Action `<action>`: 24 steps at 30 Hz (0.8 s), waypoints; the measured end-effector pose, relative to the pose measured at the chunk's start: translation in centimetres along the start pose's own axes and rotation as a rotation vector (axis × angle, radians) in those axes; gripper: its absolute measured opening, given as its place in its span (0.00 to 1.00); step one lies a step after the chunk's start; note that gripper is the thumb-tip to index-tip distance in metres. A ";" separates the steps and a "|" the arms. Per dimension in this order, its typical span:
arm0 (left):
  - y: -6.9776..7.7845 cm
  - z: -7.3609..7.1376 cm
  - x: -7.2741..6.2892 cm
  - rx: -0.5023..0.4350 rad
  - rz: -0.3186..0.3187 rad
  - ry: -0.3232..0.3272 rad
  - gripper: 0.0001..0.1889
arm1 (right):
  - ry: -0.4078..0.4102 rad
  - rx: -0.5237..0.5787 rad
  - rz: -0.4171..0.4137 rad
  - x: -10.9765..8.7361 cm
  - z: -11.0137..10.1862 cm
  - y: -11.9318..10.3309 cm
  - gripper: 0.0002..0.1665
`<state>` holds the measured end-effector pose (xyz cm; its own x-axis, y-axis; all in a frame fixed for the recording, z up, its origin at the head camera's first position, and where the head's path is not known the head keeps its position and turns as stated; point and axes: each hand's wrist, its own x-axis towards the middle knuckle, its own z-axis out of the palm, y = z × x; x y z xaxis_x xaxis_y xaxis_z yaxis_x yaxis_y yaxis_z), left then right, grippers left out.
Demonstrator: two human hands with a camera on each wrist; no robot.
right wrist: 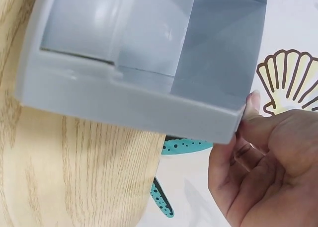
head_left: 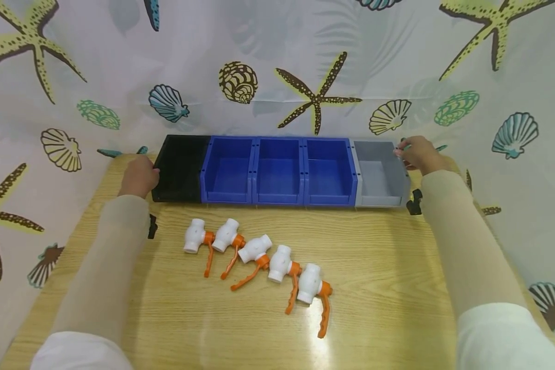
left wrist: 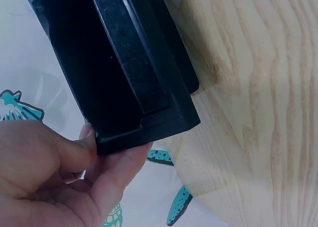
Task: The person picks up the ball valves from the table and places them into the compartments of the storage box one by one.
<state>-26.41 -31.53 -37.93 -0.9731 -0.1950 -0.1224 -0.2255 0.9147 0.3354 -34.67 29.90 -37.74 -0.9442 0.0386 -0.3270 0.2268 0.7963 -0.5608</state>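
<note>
In the head view, a black bin [head_left: 177,197], three blue bins [head_left: 277,199] and a grey bin [head_left: 382,201] stand side by side in a row at the back of the table. My left hand [head_left: 140,177] grips the outer side of the black bin; in the left wrist view, thumb and fingers pinch the bin's edge near a corner. At the other end, my right hand [head_left: 421,154] holds the grey bin's outer side. The right wrist view has its thumb and fingers [right wrist: 251,130] pinching that wall's corner. All the bins look empty inside.
Several white ball valves [head_left: 279,263] with orange handles lie in a slanting line on the wooden table [head_left: 374,308], in front of the bins. A white curtain [head_left: 268,113] printed with shells and starfish hangs behind and around the table.
</note>
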 end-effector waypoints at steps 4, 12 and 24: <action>0.2 -0.1 -0.3 -0.004 -0.008 -0.014 0.14 | 0.019 -0.004 0.001 -0.1 0.2 -0.3 0.24; 0.2 -0.2 -0.3 -0.043 0.028 0.032 0.17 | 0.054 0.010 -0.021 -0.6 0.5 -0.1 0.25; -0.7 0.4 -0.3 -0.079 0.001 0.033 0.17 | 0.099 0.003 0.009 -0.9 1.4 -0.3 0.27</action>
<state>-25.97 -31.94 -38.46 -0.9741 -0.2068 -0.0914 -0.2261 0.8843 0.4085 -33.56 28.79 -38.39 -0.9610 0.1054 -0.2559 0.2362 0.7939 -0.5603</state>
